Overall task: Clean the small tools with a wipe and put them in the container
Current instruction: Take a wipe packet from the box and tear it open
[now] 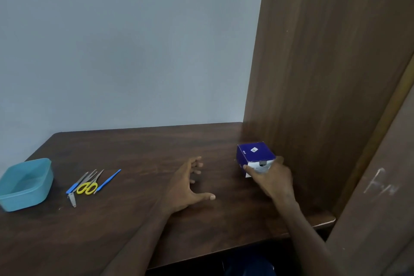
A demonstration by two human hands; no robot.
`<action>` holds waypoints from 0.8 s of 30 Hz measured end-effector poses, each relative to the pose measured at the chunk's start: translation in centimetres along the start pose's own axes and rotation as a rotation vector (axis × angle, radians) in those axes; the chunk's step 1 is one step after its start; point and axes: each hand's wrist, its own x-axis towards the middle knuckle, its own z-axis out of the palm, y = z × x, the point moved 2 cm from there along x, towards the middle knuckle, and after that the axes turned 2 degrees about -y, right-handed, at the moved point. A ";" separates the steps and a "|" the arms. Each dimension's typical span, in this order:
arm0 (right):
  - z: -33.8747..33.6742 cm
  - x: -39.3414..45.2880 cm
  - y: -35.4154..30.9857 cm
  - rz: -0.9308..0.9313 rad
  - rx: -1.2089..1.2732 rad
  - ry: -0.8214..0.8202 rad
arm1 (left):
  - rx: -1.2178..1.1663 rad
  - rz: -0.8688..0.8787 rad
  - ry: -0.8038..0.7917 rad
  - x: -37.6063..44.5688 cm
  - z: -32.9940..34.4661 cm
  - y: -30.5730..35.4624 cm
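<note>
A dark blue wipe box (254, 152) stands on the wooden table at the right, close to the cabinet. My right hand (272, 177) grips its near side, thumb on the left face. My left hand (189, 182) hovers over the middle of the table with fingers spread and holds nothing. Several small tools lie at the left: yellow-handled scissors (87, 187), a blue-handled tool (108, 180), a second blue-handled tool (75, 186), tweezers (89, 175) and a nail clipper (72, 200). A teal plastic container (13, 201) sits at the far left with nothing visible inside.
A tall brown cabinet side (313, 74) walls off the table's right edge. A pale wall runs behind the table (145, 145). The table's front edge lies near my forearms, with a dark gap below it.
</note>
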 end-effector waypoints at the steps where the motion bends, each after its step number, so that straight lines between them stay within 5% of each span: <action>1: -0.1 0.6 0.4 0.006 -0.010 -0.006 | 0.004 0.004 0.007 0.0 0.0 0.0; 8: -0.1 0.7 2.4 0.062 0.044 -0.081 | 0.072 0.010 0.018 -0.1 0.2 -0.2; 13: -1.3 -4.1 -0.7 -0.097 0.331 0.082 | 0.093 -0.044 0.034 0.2 -0.2 -0.1; 20: 7.4 -5.5 -8.5 -0.179 0.461 -0.484 | -0.085 -0.110 0.290 -0.1 -1.2 -0.6; 24: 13.2 -2.6 -11.0 -0.218 0.701 -0.539 | -0.106 -0.122 0.462 0.3 -1.5 -1.7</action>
